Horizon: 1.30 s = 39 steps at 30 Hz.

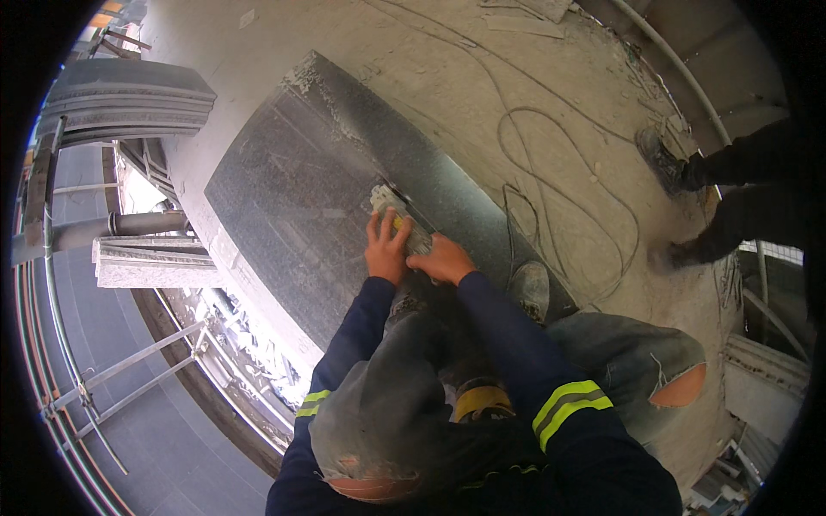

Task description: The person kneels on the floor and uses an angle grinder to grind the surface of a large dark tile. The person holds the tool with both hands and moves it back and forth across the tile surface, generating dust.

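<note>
A dust-covered angle grinder (pixel 420 240) rests over a large dark grey stone slab (pixel 288 176), its head pointing away from me. My left hand (pixel 387 247) is wrapped round the front of the tool, close to the head. Behind it, my right hand (pixel 444 260) grips the rear of the body. A straight line runs along the slab from the grinder's head toward the far corner, with pale dust along it. The disc itself is mostly hidden. Both my feet and bent knees are over the near part of the slab.
A power cable (pixel 508 129) loops over the dusty floor to the right. Another person's boot (pixel 661 162) and dark-trousered legs are at the far right. Stacked slabs (pixel 129 99) stand at the upper left. Metal scaffold tubes (pixel 129 371) line an edge with a drop on the left.
</note>
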Available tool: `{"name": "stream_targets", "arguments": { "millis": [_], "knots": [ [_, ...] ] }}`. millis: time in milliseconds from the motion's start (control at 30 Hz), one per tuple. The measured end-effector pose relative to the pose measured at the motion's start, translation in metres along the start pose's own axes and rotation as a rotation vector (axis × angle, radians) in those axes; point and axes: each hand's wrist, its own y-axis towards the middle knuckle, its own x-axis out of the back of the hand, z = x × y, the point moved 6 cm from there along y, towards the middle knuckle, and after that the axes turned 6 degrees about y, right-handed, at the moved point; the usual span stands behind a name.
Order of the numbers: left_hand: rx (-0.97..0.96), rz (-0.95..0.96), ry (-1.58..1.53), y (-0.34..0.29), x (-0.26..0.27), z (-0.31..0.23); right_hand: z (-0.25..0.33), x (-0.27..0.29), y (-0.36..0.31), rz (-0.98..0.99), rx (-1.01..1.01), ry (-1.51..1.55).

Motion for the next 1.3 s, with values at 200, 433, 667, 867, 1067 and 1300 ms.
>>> {"name": "stream_targets", "arguments": {
  "millis": [200,433,667,867,1067,1300],
  "knots": [
    [-0.001,-0.004,0.035,0.0,-0.003,0.001,0.011,0.008,-0.014,-0.016,-0.013,0.085],
    [-0.001,0.006,0.031,-0.012,0.001,-0.012,-0.008,0.005,-0.021,-0.052,0.044,-0.004],
    [-0.007,0.018,0.016,-0.002,0.005,-0.01,-0.008,0.002,-0.004,0.0,-0.014,0.105],
    [-0.028,0.0,0.054,0.001,-0.005,0.002,0.0,0.001,0.002,-0.032,0.051,0.051],
    [-0.019,-0.005,0.013,-0.009,0.004,-0.017,-0.01,0.008,-0.018,-0.049,0.022,0.051],
    [-0.019,-0.022,0.004,-0.015,0.008,-0.02,-0.012,0.007,-0.028,-0.026,0.0,0.105]
  ]
}}
